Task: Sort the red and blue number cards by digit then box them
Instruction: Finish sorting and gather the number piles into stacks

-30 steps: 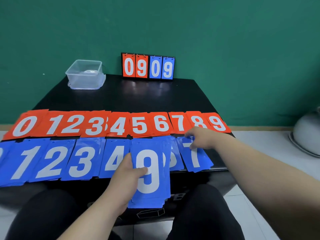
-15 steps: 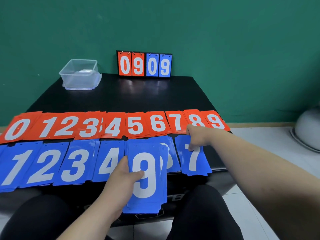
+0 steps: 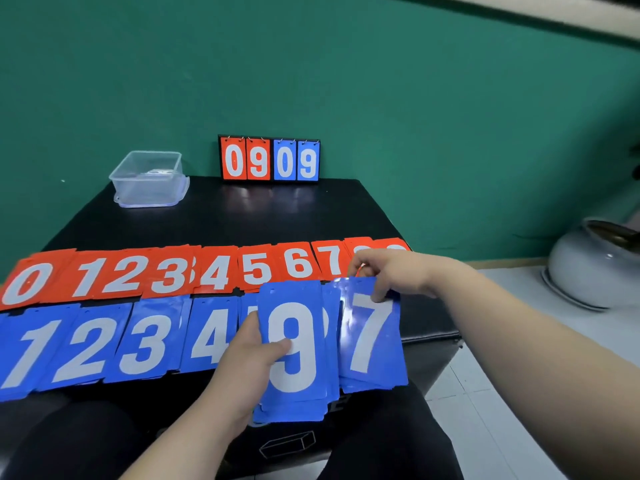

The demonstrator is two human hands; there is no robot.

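Layout: the red cards (image 3: 207,271) lie in one overlapping row across the table (image 3: 277,216), digits rising from 0 at the left. The last two are mostly hidden behind the right hand (image 3: 391,275). The blue cards (image 3: 104,341) form a second row just in front, reading 1, 2, 3, 4 from the left. Laying them in digit order appears meant to give each number its own visible place before boxing.

Left hand (image 3: 249,362): it grips a blue pile (image 3: 294,348) over the near table edge, thumb curled across the face of the top card, a 9. The other fingers are out of sight under the pile. The pile seems to be the unsorted remainder, held close for dealing out.

Right hand: fingers bent, pinching the top edge of the blue 7 card (image 3: 370,334) at the right end of the blue row (one card or several, I cannot tell). This looks like squaring or seating it in its place.

The plastic box (image 3: 145,192) stands at the far left corner, well apart from both rows; boxing is not yet begun. A score stand (image 3: 270,159) reading 0909 stands at the back edge.
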